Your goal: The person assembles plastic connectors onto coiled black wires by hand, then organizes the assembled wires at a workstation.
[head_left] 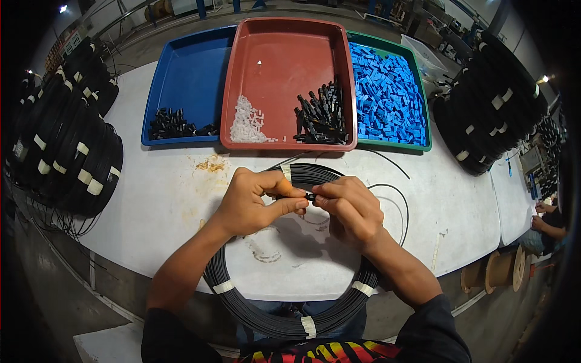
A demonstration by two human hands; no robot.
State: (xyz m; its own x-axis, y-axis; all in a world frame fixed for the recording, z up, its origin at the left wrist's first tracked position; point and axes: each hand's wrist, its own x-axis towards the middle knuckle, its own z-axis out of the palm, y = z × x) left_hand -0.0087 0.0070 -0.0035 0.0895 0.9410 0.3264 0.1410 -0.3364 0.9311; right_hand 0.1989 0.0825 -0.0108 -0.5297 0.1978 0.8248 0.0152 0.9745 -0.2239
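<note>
Both hands meet above a coil of black cable (239, 305) bound with bands of pale tape. Between my fingertips is a small black connector (310, 197), mostly covered by them. My left hand (257, 202) pinches its left side with thumb and forefinger. From the other side, my right hand (352, 209) grips it with thumb and bent fingers. A loose cable end (407, 212) curves out to the right of the coil. Whether the connector sits on a cable end is hidden by the fingers.
Across the white table (163, 199) stand a blue tray (187, 63) with black parts, a red tray (284, 54) with white pieces and black connectors, and a green tray (428, 130) of blue clips. Cable coils pile up left (66, 145) and right (490, 103). Another person's arm (549, 222) shows far right.
</note>
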